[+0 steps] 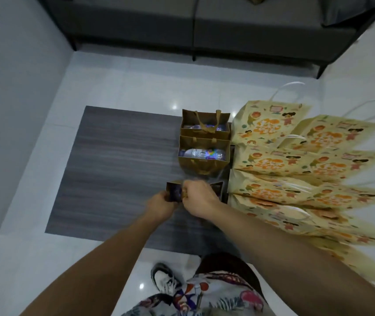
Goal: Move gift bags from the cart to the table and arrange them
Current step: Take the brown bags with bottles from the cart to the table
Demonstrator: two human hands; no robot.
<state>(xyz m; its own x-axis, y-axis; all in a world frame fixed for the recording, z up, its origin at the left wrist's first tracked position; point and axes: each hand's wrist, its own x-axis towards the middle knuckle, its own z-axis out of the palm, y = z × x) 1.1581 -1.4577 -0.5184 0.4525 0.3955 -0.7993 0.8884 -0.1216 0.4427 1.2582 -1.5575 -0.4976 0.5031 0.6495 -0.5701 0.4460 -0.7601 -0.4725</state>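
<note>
A small brown paper gift bag stands near the front of the low grey wood-grain table. The left hand pinches its left rim and the right hand curls over its top. Behind it, two more boxy brown bags stand in line, crinkly plastic packets inside. Just beside them lie flat, cream printed bags with white loop handles, overlapping. A dark sofa sits beyond on glossy white tile.

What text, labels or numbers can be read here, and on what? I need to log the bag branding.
None is legible.
Patterned bags: orange lettering and a small sign, too blurred.
Bottle in a brown bag: label too blurred.
Bag in both hands: no text visible.
</note>
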